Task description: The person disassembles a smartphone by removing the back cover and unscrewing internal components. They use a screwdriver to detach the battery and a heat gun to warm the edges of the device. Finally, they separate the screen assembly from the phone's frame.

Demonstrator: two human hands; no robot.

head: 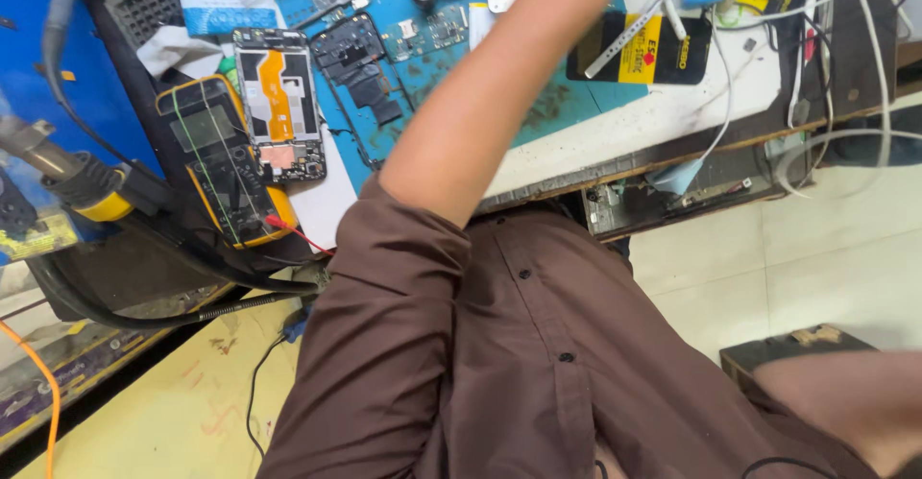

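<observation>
Brown shirt cloth fills the lower middle of the frame, and from its rolled sleeve a bare forearm (499, 85) rises toward the top edge, crossing the blue work mat (567, 105). The arm leaves the picture near the top centre, so the hand on it is out of view and I cannot tell whether it is clenched, released or grasping anything. Which arm it is cannot be settled from this angle either. The other hand does not show; only a blurred bare patch, perhaps a knee or arm, sits at the lower right.

Nearest the forearm, in the upper left of the frame, lies an opened phone (280, 105), back off, with its orange inner part and circuit board facing up, flat on the mat, probably so the insides stay reachable. Just right of it rests a dark phone frame (357, 61), and small boards lie further up. To the left of the opened phone a yellow-edged multimeter (223, 162) lies tilted, its red lead trailing toward the shirt. At the far left a soldering tool with a yellow collar (82, 186) hangs over the tabletop (615, 138) edge. A black and yellow packet (642, 52) sits in the upper right among white cables (845, 18).
</observation>
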